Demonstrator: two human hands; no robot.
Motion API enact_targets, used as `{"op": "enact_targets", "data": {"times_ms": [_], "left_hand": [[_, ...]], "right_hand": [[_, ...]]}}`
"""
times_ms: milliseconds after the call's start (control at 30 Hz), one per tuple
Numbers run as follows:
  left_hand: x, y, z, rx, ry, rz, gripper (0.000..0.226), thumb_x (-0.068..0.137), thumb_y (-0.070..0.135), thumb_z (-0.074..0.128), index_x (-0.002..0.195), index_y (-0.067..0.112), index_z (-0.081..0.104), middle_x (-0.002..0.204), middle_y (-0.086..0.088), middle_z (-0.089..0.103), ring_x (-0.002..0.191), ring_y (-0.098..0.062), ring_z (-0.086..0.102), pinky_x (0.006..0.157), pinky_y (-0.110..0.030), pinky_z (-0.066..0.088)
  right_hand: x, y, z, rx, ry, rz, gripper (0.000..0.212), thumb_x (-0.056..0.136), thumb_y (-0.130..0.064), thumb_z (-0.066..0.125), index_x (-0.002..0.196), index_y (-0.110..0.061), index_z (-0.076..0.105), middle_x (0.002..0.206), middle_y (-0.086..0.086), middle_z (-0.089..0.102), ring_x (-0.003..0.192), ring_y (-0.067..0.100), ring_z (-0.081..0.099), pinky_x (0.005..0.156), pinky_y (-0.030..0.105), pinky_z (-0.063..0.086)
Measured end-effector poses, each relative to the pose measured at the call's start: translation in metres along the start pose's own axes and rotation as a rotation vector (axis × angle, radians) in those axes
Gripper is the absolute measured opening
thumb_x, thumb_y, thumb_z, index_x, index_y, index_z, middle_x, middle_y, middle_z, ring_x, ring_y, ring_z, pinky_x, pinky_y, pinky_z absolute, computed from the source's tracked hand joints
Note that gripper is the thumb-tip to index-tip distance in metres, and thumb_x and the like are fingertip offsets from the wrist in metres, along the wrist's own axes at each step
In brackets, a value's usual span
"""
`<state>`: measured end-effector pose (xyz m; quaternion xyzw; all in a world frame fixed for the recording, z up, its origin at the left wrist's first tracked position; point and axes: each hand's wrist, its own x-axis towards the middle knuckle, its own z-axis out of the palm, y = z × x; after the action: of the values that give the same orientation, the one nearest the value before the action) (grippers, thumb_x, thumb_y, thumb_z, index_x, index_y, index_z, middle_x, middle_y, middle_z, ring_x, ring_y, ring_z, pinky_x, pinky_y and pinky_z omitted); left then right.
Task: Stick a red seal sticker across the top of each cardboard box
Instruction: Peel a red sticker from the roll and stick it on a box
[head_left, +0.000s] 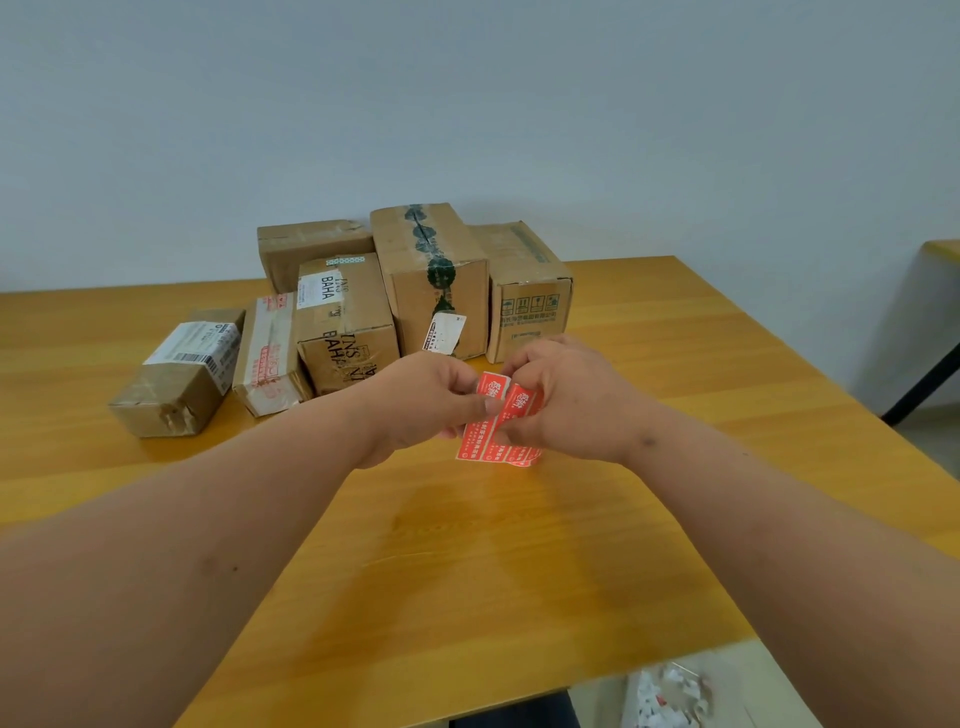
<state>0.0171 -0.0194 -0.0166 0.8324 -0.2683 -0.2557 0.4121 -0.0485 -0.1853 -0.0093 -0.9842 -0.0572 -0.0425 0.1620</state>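
Note:
A sheet of red seal stickers (485, 434) with white print is held above the wooden table (467, 561), in front of the boxes. My left hand (421, 402) pinches its left edge with thumb on top. My right hand (566, 400) grips the right side, fingers curled over the top of one red strip (519, 402) that lifts slightly from the sheet. Several cardboard boxes stand at the back of the table: a tall box with green tape (431, 275), a box printed BAHA (345, 317), and a small label-wrapped box (182, 374) at the left.
More boxes: one at the right back (530, 291), one behind (311, 244), a flat one with red-printed tape (267, 353). A bag of white paper scraps (665, 696) lies below the table's near edge. A second table (940, 249) stands at the far right.

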Motion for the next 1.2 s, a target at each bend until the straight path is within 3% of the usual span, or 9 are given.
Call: {"op": "enact_targets", "data": {"times_ms": [233, 400, 600, 700, 833, 933, 1033, 1200], "left_hand": [[0.004, 0.003, 0.001, -0.099, -0.008, -0.035, 0.017, 0.092, 0.027, 0.064, 0.09, 0.012, 0.072, 0.087, -0.004, 0.076, 0.08, -0.013, 0.068, 0.071, -0.024, 0.054], [0.006, 0.001, 0.002, -0.178, 0.009, -0.082, 0.016, 0.092, 0.026, 0.064, 0.092, 0.011, 0.071, 0.09, -0.007, 0.075, 0.084, -0.018, 0.069, 0.072, -0.028, 0.056], [0.003, 0.003, -0.001, -0.145, -0.017, -0.075, 0.028, 0.09, 0.033, 0.065, 0.097, 0.006, 0.071, 0.093, -0.008, 0.075, 0.085, -0.017, 0.069, 0.078, -0.03, 0.058], [0.001, 0.003, -0.002, -0.122, -0.045, -0.071, 0.021, 0.089, 0.027, 0.068, 0.095, 0.007, 0.072, 0.091, -0.008, 0.075, 0.082, -0.016, 0.067, 0.079, -0.031, 0.055], [0.003, 0.006, 0.002, -0.095, -0.005, -0.037, 0.015, 0.092, 0.022, 0.065, 0.097, 0.009, 0.071, 0.092, -0.006, 0.076, 0.089, -0.02, 0.069, 0.083, -0.036, 0.056], [0.005, 0.007, 0.006, -0.069, -0.001, -0.033, 0.016, 0.094, 0.025, 0.062, 0.1, 0.012, 0.069, 0.096, -0.007, 0.075, 0.095, -0.024, 0.069, 0.087, -0.041, 0.058], [0.007, 0.007, 0.008, -0.049, 0.004, -0.049, 0.016, 0.096, 0.026, 0.058, 0.095, 0.015, 0.068, 0.096, -0.008, 0.073, 0.088, -0.021, 0.068, 0.082, -0.037, 0.059], [0.007, 0.007, 0.008, -0.127, -0.003, -0.077, 0.026, 0.095, 0.036, 0.058, 0.096, 0.013, 0.069, 0.094, -0.009, 0.073, 0.082, -0.018, 0.066, 0.082, -0.038, 0.059]], "right_hand": [[0.003, 0.002, 0.0, 0.042, 0.013, 0.022, 0.009, 0.075, -0.039, 0.076, 0.083, -0.036, 0.071, 0.105, -0.022, 0.059, 0.118, 0.014, 0.038, 0.106, 0.046, 0.03], [-0.002, -0.002, -0.001, -0.084, 0.068, -0.035, 0.008, 0.079, -0.039, 0.073, 0.086, -0.035, 0.071, 0.108, -0.019, 0.058, 0.122, 0.013, 0.035, 0.11, 0.041, 0.018], [-0.001, 0.001, -0.004, -0.038, 0.026, 0.033, 0.015, 0.076, -0.042, 0.074, 0.071, -0.041, 0.06, 0.106, -0.023, 0.058, 0.123, 0.014, 0.036, 0.111, 0.044, 0.02], [-0.002, 0.002, -0.005, -0.037, 0.053, 0.016, 0.019, 0.075, -0.04, 0.075, 0.067, -0.04, 0.058, 0.102, -0.023, 0.058, 0.122, 0.014, 0.038, 0.109, 0.044, 0.022], [-0.003, 0.001, -0.003, -0.028, 0.037, 0.031, 0.019, 0.072, -0.044, 0.075, 0.071, -0.029, 0.066, 0.099, -0.019, 0.058, 0.117, 0.015, 0.038, 0.105, 0.042, 0.022], [-0.003, 0.003, -0.003, -0.061, 0.008, 0.047, 0.013, 0.075, -0.044, 0.074, 0.074, -0.037, 0.064, 0.103, -0.021, 0.056, 0.122, 0.015, 0.035, 0.108, 0.042, 0.018], [-0.005, 0.004, -0.003, -0.047, 0.031, 0.02, 0.008, 0.076, -0.039, 0.075, 0.081, -0.036, 0.07, 0.104, -0.022, 0.058, 0.123, 0.014, 0.035, 0.107, 0.04, 0.016], [-0.007, 0.008, -0.001, -0.062, 0.097, 0.0, 0.007, 0.077, -0.035, 0.073, 0.075, -0.033, 0.068, 0.106, -0.02, 0.061, 0.123, 0.013, 0.036, 0.106, 0.041, 0.018]]}}
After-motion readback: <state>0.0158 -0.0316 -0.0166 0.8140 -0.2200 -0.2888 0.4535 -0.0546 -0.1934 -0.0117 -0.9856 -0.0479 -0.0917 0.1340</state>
